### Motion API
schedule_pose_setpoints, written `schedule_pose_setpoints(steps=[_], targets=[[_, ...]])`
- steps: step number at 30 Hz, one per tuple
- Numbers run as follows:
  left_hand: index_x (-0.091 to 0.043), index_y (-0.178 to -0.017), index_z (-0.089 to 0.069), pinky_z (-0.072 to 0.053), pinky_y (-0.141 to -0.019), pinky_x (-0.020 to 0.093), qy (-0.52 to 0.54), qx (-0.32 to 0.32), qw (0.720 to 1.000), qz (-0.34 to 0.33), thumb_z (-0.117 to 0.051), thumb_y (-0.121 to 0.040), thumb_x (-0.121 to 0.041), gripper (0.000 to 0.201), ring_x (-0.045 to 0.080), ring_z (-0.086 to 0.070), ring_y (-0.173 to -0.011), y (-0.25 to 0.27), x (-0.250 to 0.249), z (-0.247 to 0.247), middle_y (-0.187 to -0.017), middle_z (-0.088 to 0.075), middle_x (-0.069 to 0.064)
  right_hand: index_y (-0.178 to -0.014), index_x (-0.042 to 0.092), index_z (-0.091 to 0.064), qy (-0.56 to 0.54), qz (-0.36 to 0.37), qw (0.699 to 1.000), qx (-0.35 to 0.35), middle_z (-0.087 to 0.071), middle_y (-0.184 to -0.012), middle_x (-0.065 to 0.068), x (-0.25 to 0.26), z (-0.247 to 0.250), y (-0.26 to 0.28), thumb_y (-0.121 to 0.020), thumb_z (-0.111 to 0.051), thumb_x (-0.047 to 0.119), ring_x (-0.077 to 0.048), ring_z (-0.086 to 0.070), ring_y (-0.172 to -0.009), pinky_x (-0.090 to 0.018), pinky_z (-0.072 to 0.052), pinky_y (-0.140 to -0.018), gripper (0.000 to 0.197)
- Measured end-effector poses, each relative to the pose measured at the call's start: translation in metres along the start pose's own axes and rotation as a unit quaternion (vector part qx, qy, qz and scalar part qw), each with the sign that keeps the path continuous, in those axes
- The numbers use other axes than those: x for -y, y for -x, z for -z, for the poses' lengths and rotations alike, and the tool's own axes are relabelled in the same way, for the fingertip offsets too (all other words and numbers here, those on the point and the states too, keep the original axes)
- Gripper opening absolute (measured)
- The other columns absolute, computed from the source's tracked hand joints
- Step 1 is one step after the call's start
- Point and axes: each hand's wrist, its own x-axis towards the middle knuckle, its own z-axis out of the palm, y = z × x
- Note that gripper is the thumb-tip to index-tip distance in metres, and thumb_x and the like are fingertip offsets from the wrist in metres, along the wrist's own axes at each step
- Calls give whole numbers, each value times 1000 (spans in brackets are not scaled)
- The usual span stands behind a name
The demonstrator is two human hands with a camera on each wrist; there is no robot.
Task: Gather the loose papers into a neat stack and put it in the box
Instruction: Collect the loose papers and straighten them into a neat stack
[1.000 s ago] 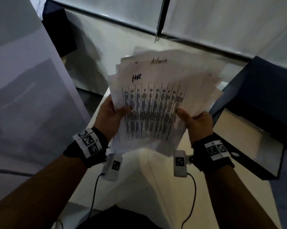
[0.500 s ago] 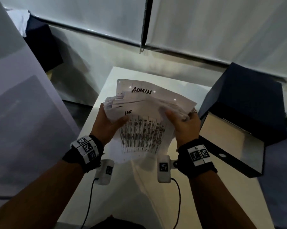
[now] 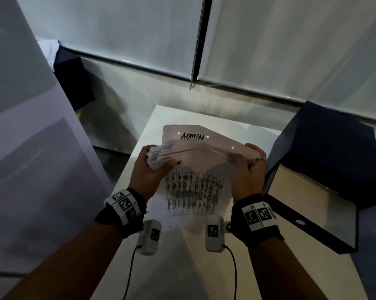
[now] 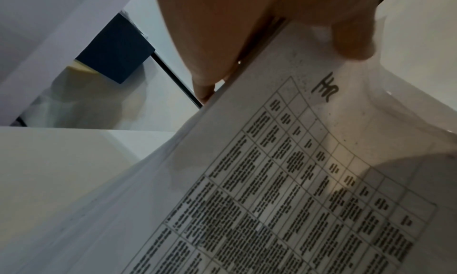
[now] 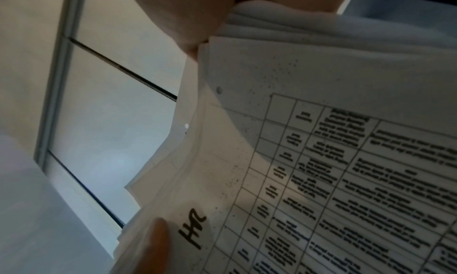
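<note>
Both hands hold a bundle of printed papers (image 3: 193, 187) upright over the white table (image 3: 247, 267), the lower edge down near its top. My left hand (image 3: 152, 167) grips the left side, thumb on the front sheet marked "HR" (image 4: 323, 88). My right hand (image 3: 247, 163) grips the top right corner, with a ring on one finger. A sheet marked "ADMIN" (image 3: 192, 136) stands taller behind. The sheet edges are fanned and uneven at the left. The dark open box (image 3: 312, 204) stands just right of my right hand, its pale inside showing.
The box's dark lid (image 3: 334, 148) stands behind it at the table's right edge. A large white board (image 3: 31, 148) leans at the left. Another dark box (image 3: 74, 79) sits on the floor at the back left. Window blinds (image 3: 269, 40) fill the background.
The papers came down from in front of the head to the table. My hands slid up to the top corners and squeezed the fanned sheets closer together.
</note>
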Motion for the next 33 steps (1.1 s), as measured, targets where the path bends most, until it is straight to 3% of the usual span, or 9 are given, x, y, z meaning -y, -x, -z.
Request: schedule_pose_setpoints(steps=[5, 10, 14, 17, 19, 22, 26, 29, 33], targets=[[-19, -103, -73, -57, -87, 52, 2, -34, 999, 32, -92, -56, -32, 51, 28, -72, -95, -5, 9, 5, -101, -76, 6, -124, 6, -49, 7, -12, 997, 71, -69, -103, -3, -10, 14, 12, -72, -81, 3, -10, -69, -94, -33, -58, -84, 61], [-20, -101, -74, -56, -86, 57, 9, -23, 1000, 14, -83, -63, -38, 43, 31, -72, -95, -6, -11, -16, -101, -76, 8, -92, 23, -72, 48, 16, 998, 44, -74, -81, 21, 3, 25, 5, -72, -82, 8, 0, -70, -79, -19, -57, -71, 27], [-29, -81, -63, -57, -64, 33, -18, -35, 997, -63, -70, -68, -69, 43, 12, -66, -71, -3, -34, -29, -76, -69, -11, -94, 16, -71, 65, 70, 994, 45, -73, -79, 21, 24, 52, 7, -71, -82, 8, 1, -70, -77, -12, -54, -65, 27], [-27, -83, -51, -45, -52, 19, -29, 7, 998, -61, -75, -64, -54, 41, -1, -52, -58, 1, -28, -38, -70, -56, -11, -109, 6, -62, 33, 47, 998, 36, -71, -87, 11, 8, 65, 12, -67, -82, -4, 3, -68, -78, -12, -53, -67, 47], [-20, -93, -48, -53, -56, 23, -15, 23, 999, -36, -76, -58, -37, 48, 2, -61, -65, 2, -16, -44, -78, -61, -2, -118, 4, -56, 30, 24, 999, 28, -69, -100, 4, -7, 68, 18, -66, -82, -5, -1, -69, -86, -15, -55, -73, 59], [-22, -110, -47, -59, -74, 53, -11, 28, 1000, -2, -88, -52, -21, 72, 33, -68, -90, -1, -5, -48, -103, -65, 21, -111, 4, -66, 37, 0, 999, 27, -73, -99, 1, -18, 65, 19, -69, -83, 4, -7, -71, -86, -19, -56, -72, 44], [-21, -121, -45, -59, -73, 30, 17, 76, 997, 4, -80, -41, -12, 88, 22, -68, -93, -4, 1, -38, -108, -65, 12, -97, 8, -71, 53, -6, 998, 38, -75, -81, 9, -17, 69, 16, -71, -82, 8, -4, -71, -75, -15, -54, -65, 28], [-33, -128, -46, -49, -92, 22, -174, 178, 968, 12, -95, -44, -29, 98, 7, -61, -110, 2, 14, -22, -123, -62, -12, -95, 9, -71, 38, -13, 999, 25, -75, -81, 9, -20, 75, 13, -71, -82, 6, -7, -71, -74, -18, -55, -64, 27], [-10, -119, -63, -49, -80, 14, -214, 112, 970, 34, -75, -84, -15, 37, 22, -63, -104, -3, 18, -40, -102, -65, -9, -96, 7, -72, 4, -66, 998, -4, -75, -87, -5, -24, 65, 8, -69, -83, 6, -20, -72, -80, -38, -61, -73, 29]])
